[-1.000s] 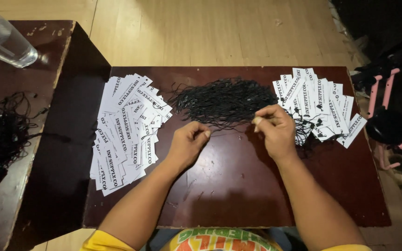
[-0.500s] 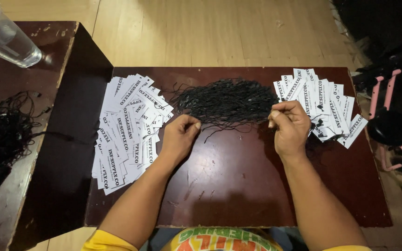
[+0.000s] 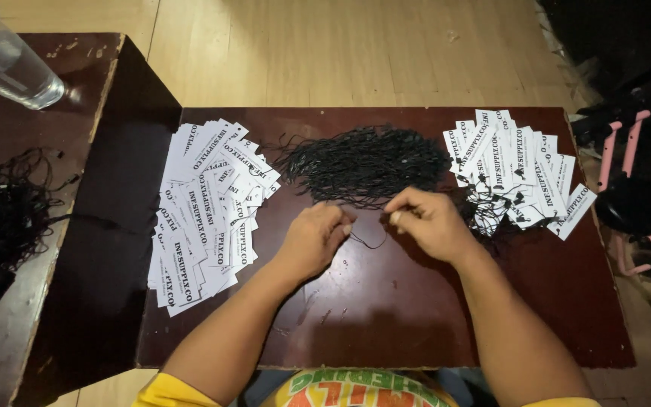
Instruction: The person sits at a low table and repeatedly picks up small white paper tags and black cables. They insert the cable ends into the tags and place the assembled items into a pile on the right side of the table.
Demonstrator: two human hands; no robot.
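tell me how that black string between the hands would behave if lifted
The black string sags in a loop between the left hand and right hand, so it is probably limp and very light. Strands in the pile look tangled, so it may snag.

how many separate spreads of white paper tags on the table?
2. One spread of white tags lies left of the left hand; the other spread, with black strings attached, lies beyond the right hand. The black string pile might hide more.

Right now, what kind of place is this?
Probably a home or small workshop bench for stringing tags: white paper tags fanned on a dark wooden table, a black string pile, and wood flooring beyond.
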